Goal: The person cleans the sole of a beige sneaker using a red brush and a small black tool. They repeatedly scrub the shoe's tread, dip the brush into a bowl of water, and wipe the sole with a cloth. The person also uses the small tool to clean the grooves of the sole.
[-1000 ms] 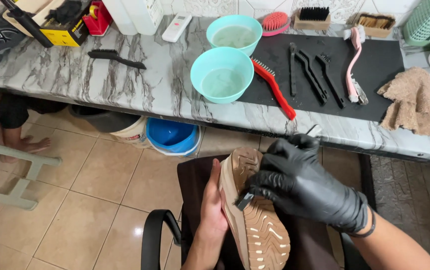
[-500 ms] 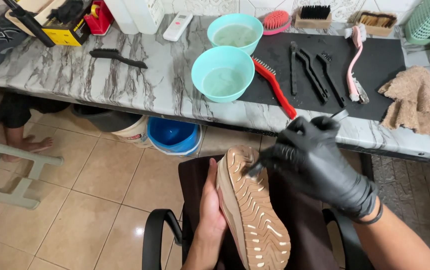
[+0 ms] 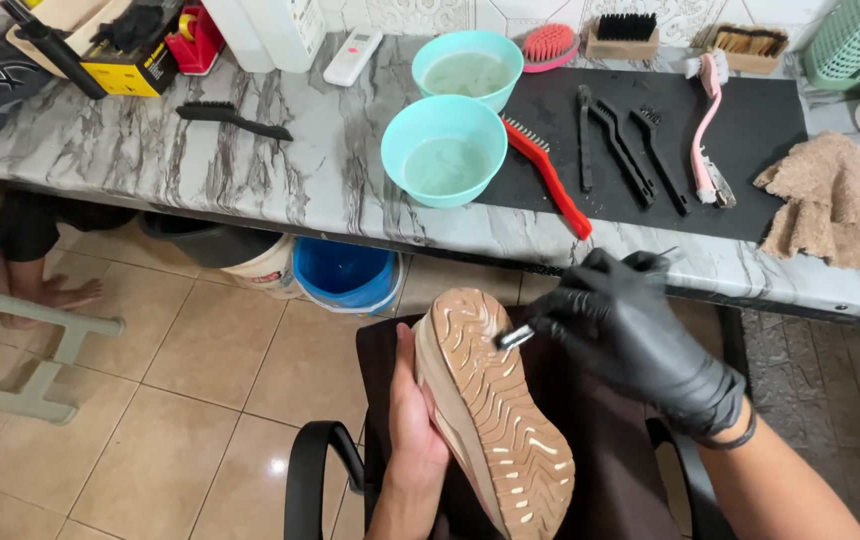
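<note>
Gripping a small tool (image 3: 516, 336), the gloved right hand (image 3: 630, 335) has dropped back onto the shoe (image 3: 495, 415) sole. Bare left hand (image 3: 412, 430) still cradles the shoe's side.

The bare left hand (image 3: 415, 425) is cupped, thumb up, fingers curled out of sight. The right hand (image 3: 630, 325), in a black glove, is closed in a pinch, forearm angled in from the lower right.

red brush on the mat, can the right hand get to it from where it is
Probably yes: the red brush lies uncovered on the black mat, just beyond the gloved right hand, but that hand's grip is full with a small tool.
</note>
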